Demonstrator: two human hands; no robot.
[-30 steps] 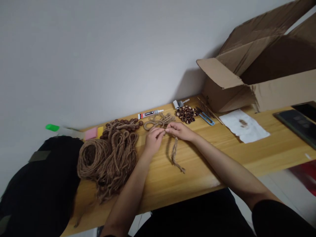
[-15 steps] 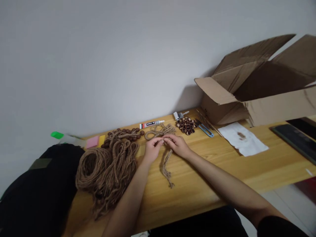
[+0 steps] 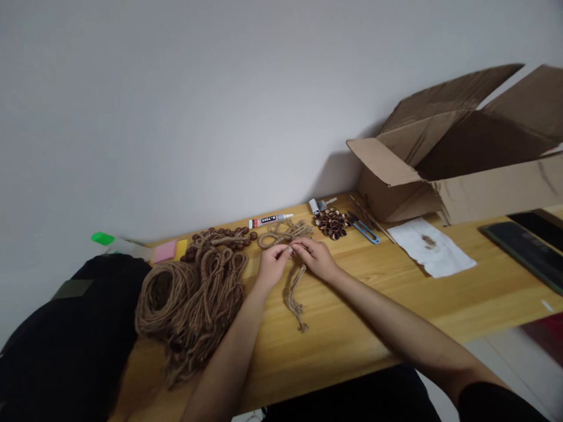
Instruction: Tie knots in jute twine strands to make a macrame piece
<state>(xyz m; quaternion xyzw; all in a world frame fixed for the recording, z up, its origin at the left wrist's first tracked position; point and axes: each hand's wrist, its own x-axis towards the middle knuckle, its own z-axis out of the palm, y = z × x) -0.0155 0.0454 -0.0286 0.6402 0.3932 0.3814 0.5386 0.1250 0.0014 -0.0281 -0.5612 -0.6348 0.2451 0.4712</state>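
My left hand (image 3: 271, 265) and my right hand (image 3: 316, 257) meet fingertip to fingertip over the wooden table (image 3: 360, 316), both pinching a short bundle of jute twine (image 3: 294, 293) whose frayed tail lies on the table toward me. Just beyond my fingers lies a looped jute piece (image 3: 281, 232). A big coil and heap of jute cord (image 3: 189, 299) is to the left of my left hand, with brown wooden beads (image 3: 220, 234) behind it.
Along the wall lie a glue tube (image 3: 269, 220), a pile of wooden rings (image 3: 332, 223), blue snips (image 3: 365, 230) and pink and yellow pads (image 3: 169, 251). An open cardboard box (image 3: 461, 158), a stained white paper (image 3: 431, 246) and a dark tablet (image 3: 528, 249) are at right. A black bag (image 3: 65, 334) is at left.
The view tilted up a little a second ago, then held. My hands stayed together on the twine; its tail swung slightly left and drew closer to my hands.
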